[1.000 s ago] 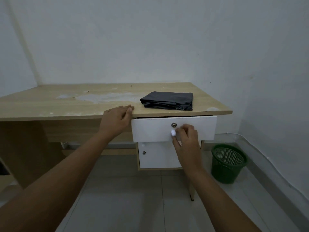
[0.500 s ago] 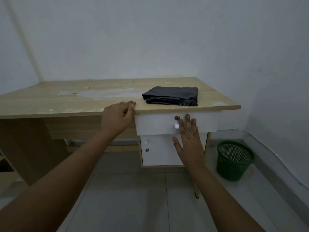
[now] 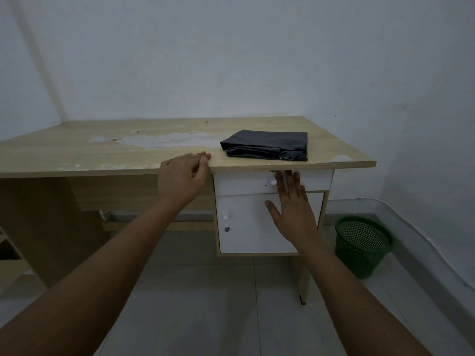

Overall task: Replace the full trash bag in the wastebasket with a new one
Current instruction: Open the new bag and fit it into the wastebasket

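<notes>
Item: our right hand [image 3: 290,201], fingers straight, flat against the drawer [image 3: 244,183] to seat it; left hand [image 3: 181,179], fingers straight, steadying the desk [image 3: 77,155]; folded bag [image 3: 267,145] on top, bin [image 3: 362,242] unlined beside.

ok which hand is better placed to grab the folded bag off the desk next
Probably the left hand: it rests on the desk edge beside the folded bag, while the right hand lies flat against the drawer below.

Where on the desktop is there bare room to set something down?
The desk top is bare from the left hand leftward to the wall corner, though its veneer is peeled mid-top. A narrow strip stays free between the folded dark bag and the right edge. The front right is crowded by that bag.
</notes>
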